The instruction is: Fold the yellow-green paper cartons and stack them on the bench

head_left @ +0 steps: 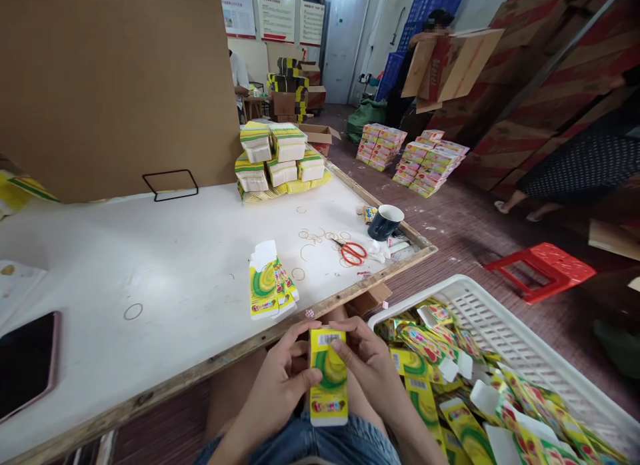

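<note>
Over my lap, just off the table's front edge, I hold a small yellow and green carton [330, 378] upright, its barcode near the top. My left hand [280, 372] grips its left side, thumb on the printed front. My right hand [370, 365] closes on the upper right side, thumb pressed near the barcode. On the table ahead lie a few flattened cartons of the same print [264, 288]. To my right, a white plastic basket [470, 285] holds many similar cartons, several with white end flaps sticking out.
The white table [190, 265] has a wooden rim. On it are red-handled scissors [353, 253], rubber bands, a dark mug [386, 222], a phone [27, 362], a wire stand [170, 185] and stacked carton bundles [280, 152]. A red stool [545, 268] stands right; people are beyond.
</note>
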A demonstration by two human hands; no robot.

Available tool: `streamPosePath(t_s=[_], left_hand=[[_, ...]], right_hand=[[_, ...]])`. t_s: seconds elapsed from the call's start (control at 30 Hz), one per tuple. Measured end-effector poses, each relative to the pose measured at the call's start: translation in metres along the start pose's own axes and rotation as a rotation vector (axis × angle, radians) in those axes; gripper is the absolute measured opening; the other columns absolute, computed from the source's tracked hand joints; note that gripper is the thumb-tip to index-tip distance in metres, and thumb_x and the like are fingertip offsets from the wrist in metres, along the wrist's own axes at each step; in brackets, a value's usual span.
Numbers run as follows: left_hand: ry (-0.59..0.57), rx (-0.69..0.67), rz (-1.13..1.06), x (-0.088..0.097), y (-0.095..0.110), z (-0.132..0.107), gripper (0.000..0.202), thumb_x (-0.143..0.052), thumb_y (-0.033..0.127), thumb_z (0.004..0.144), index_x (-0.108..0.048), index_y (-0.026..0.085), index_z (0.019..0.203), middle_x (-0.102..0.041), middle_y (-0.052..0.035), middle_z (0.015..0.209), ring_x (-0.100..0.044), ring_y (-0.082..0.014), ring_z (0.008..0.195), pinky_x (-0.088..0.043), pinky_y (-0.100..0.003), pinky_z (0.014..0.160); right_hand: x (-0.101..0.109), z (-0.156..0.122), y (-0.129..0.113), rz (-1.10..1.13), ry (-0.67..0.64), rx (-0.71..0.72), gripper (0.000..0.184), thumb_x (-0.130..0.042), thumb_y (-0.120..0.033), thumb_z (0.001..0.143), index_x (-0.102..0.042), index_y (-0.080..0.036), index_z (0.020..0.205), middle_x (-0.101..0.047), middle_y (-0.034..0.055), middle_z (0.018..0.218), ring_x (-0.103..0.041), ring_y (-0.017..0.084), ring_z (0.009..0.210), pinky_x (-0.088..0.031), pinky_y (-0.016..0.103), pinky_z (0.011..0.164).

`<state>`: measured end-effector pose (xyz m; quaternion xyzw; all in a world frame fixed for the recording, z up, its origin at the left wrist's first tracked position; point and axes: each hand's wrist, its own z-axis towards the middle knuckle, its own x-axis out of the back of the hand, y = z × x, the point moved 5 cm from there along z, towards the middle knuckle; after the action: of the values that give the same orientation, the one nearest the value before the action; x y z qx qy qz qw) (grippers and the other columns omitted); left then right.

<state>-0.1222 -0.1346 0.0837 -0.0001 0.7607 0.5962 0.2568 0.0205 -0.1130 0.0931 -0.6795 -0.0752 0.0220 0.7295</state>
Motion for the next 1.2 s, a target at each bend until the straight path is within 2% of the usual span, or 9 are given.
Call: streamPosePath(t_s=[0.13, 0.27, 0.37, 0.5, 0.67, 0.8, 0.97, 1.07, 1.2], left_hand=[[0.056, -0.129, 0.353, 0.004, 0.015, 0.002, 0.045, -0.055, 0.025, 0.088, -0.045, 0.026, 0.133, -0.062, -0.0116, 0.127, -0.060, -0.0260, 0.114, -0.049, -0.042, 0.096], [0.342, -0.346, 1.034, 0.061, 0.052, 0.002, 0.057, -0.058, 0.026, 0.086, -0.040, 0.027, 0.140, -0.041, -0.0087, 0.149, -0.033, -0.0278, 0.139, -0.026, -0.051, 0.114], [0.278, -0.355, 1.359, 0.101, 0.059, 0.010, 0.060, -0.059, 0.017, 0.081, -0.044, 0.026, 0.138, -0.041, -0.0068, 0.149, -0.025, -0.0290, 0.142, -0.023, -0.057, 0.114], [0.204, -0.401, 1.431, 0.118, 0.059, 0.015, 0.044, -0.040, 0.008, 0.088, -0.061, 0.023, 0.123, -0.060, -0.0048, 0.133, -0.051, -0.0210, 0.127, -0.043, -0.046, 0.106], [0.426, -0.699, 1.357, 0.107, 0.074, -0.001, 0.036, -0.042, 0.010, 0.090, -0.062, 0.018, 0.119, -0.068, -0.0084, 0.121, -0.060, -0.0203, 0.117, -0.051, -0.041, 0.100], [0.458, -0.890, 1.347, 0.080, 0.076, -0.014, 0.043, -0.042, 0.002, 0.088, -0.059, 0.018, 0.124, -0.065, -0.0097, 0.124, -0.058, -0.0207, 0.119, -0.050, -0.042, 0.101], [0.172, -1.060, 1.314, 0.031, 0.059, -0.028, 0.054, -0.044, -0.005, 0.083, -0.049, 0.013, 0.134, -0.060, -0.0141, 0.131, -0.047, -0.0281, 0.130, -0.050, -0.045, 0.101], [0.041, -1.011, 1.178, 0.015, 0.047, -0.031, 0.053, -0.045, -0.004, 0.083, -0.052, 0.014, 0.132, -0.058, -0.0127, 0.134, -0.045, -0.0265, 0.131, -0.044, -0.040, 0.107], [0.357, -0.640, 0.457, 0.034, 0.042, -0.023, 0.042, -0.047, 0.012, 0.091, -0.052, 0.023, 0.131, -0.048, -0.0085, 0.145, -0.043, -0.0234, 0.133, -0.037, -0.036, 0.111]], right_hand=[[0.046, -0.005, -0.010, -0.327, 0.087, 0.031, 0.022, -0.056, -0.041, 0.087, -0.065, -0.023, 0.096, -0.068, 0.0062, 0.090, -0.063, 0.021, 0.077, -0.050, 0.031, 0.067], [0.130, -0.012, -0.034, -0.963, 0.400, 0.210, 0.034, -0.052, -0.051, 0.083, -0.069, -0.022, 0.092, -0.066, 0.0108, 0.096, -0.059, 0.030, 0.092, -0.042, 0.046, 0.086], [0.152, -0.016, -0.030, -1.030, 0.423, 0.152, 0.040, -0.051, -0.055, 0.081, -0.068, -0.022, 0.096, -0.066, 0.0106, 0.098, -0.060, 0.028, 0.085, -0.045, 0.043, 0.079], [0.116, -0.016, -0.008, -0.777, 0.298, -0.031, 0.036, -0.053, -0.052, 0.082, -0.068, -0.022, 0.097, -0.068, 0.0062, 0.083, -0.059, 0.020, 0.063, -0.047, 0.031, 0.058], [0.048, -0.004, -0.011, -0.484, 0.126, -0.057, 0.030, -0.053, -0.046, 0.086, -0.068, -0.021, 0.094, -0.071, 0.0052, 0.081, -0.062, 0.020, 0.069, -0.048, 0.028, 0.062], [0.012, 0.005, -0.023, -0.245, 0.113, -0.052, 0.033, -0.052, -0.047, 0.088, -0.070, -0.019, 0.089, -0.071, 0.0055, 0.077, -0.061, 0.019, 0.070, -0.047, 0.028, 0.063], [-0.024, 0.012, -0.012, 0.240, 0.061, -0.186, 0.041, -0.062, -0.050, 0.081, -0.067, -0.018, 0.106, -0.072, 0.0051, 0.078, -0.058, 0.015, 0.058, -0.046, 0.026, 0.056], [-0.028, 0.015, -0.005, 0.393, 0.083, -0.221, 0.035, -0.070, -0.046, 0.077, -0.067, -0.018, 0.098, -0.072, 0.0051, 0.083, -0.061, 0.016, 0.064, -0.048, 0.026, 0.059], [-0.023, 0.011, -0.003, 0.446, 0.128, -0.204, 0.039, -0.076, -0.043, 0.071, -0.062, -0.020, 0.099, -0.073, 0.0033, 0.079, -0.065, 0.017, 0.069, -0.050, 0.028, 0.067]])
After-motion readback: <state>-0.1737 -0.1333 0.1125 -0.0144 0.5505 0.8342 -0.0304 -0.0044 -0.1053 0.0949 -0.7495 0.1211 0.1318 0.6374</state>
